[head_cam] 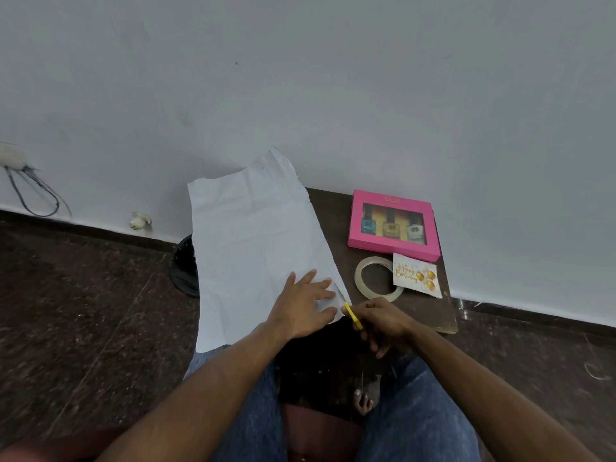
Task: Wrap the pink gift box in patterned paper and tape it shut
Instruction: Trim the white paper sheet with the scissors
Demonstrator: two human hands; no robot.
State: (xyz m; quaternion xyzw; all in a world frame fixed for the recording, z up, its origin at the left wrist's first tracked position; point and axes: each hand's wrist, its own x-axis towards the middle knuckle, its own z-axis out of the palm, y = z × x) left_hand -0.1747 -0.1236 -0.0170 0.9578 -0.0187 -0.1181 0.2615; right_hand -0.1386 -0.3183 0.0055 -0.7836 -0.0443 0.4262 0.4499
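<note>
A large sheet of paper lies white side up over the left part of a small dark table, its far end bent up against the wall. My left hand presses flat on the paper's near right corner. My right hand grips yellow-handled scissors at the paper's right edge, where a short cut shows. The pink gift box, with a window showing three small bottles, sits at the table's back right. A clear tape roll lies in front of the box.
A "Happy Birthday" card lies beside the tape roll, overlapping it. A dark bag sits on the floor left of the table. Cables hang on the wall at far left. My jeans-clad knees and a bare foot are below.
</note>
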